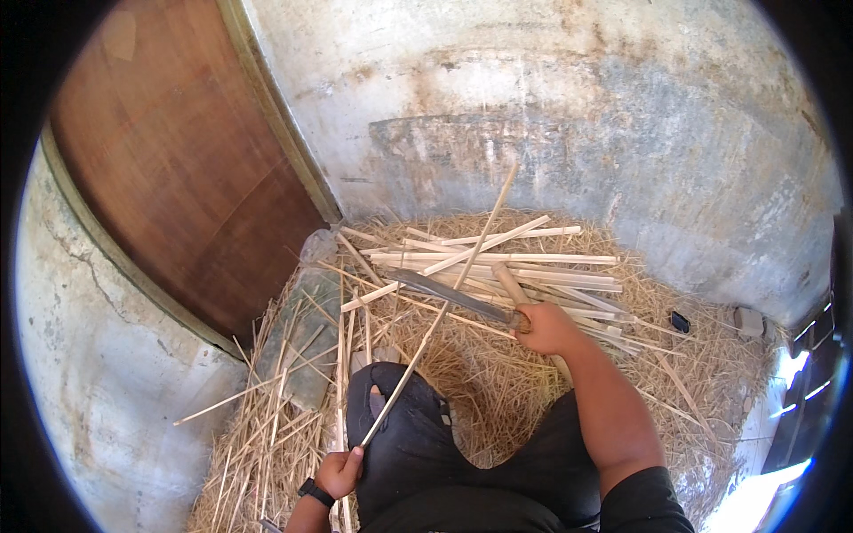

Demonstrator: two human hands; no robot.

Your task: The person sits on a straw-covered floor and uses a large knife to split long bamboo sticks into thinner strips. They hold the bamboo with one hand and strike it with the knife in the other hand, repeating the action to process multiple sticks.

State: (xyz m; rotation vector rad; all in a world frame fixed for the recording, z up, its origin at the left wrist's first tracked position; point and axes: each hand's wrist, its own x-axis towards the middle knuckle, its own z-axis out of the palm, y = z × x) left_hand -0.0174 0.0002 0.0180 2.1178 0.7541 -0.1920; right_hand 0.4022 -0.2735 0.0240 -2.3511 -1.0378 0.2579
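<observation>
My left hand, with a dark watch on its wrist, is closed on the lower end of a long, thin bamboo strip. The strip slants up and away over my left thigh toward the wall. My right hand grips the handle of a machete, whose dark blade points left and crosses the strip. Whether blade and strip touch, I cannot tell. Beside the right hand, a thick round wooden stick shows, partly hidden by the hand. Beyond the blade lies a pile of pale split strips.
Straw-like shavings cover the floor around my legs. Thin strips lie heaped at the left, by a greenish sack. A brown door and a stained wall stand close. At right lie a small black object and a block.
</observation>
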